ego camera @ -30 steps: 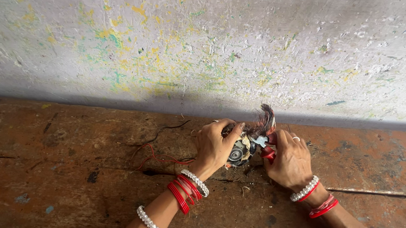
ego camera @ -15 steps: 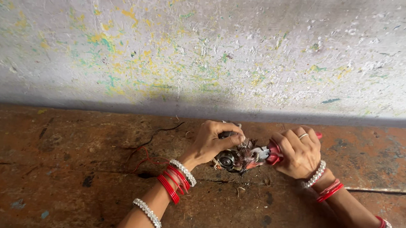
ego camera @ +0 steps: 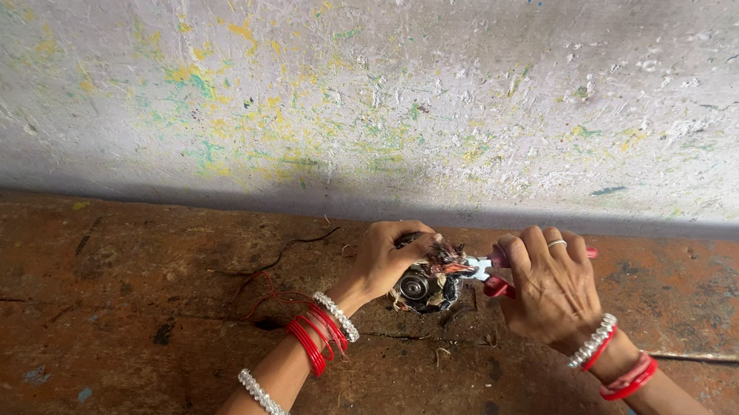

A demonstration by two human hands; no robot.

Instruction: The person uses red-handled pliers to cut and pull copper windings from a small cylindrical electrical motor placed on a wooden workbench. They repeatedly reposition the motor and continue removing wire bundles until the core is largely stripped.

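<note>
So there's a floor (ego camera: 100,335) running up to a wall (ego camera: 310,73) at the back. Near the wall, right of middle, a small motor (ego camera: 421,286) sits on the floor. Left hand (ego camera: 387,260) is on its left side, right hand (ego camera: 549,286) just to its right, with pliers (ego camera: 484,270) between that hand and the motor, tip touching it. A loose wire (ego camera: 292,247) lies left of the left hand

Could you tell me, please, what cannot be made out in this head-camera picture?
- Underside of the small motor part: hidden by the left hand.
- Handles of the red-handled pliers: mostly covered by the right hand.
- What the plier tips grip: too small, lost in tangled wire.
- Right forearm: cut off by the frame edge.
</note>
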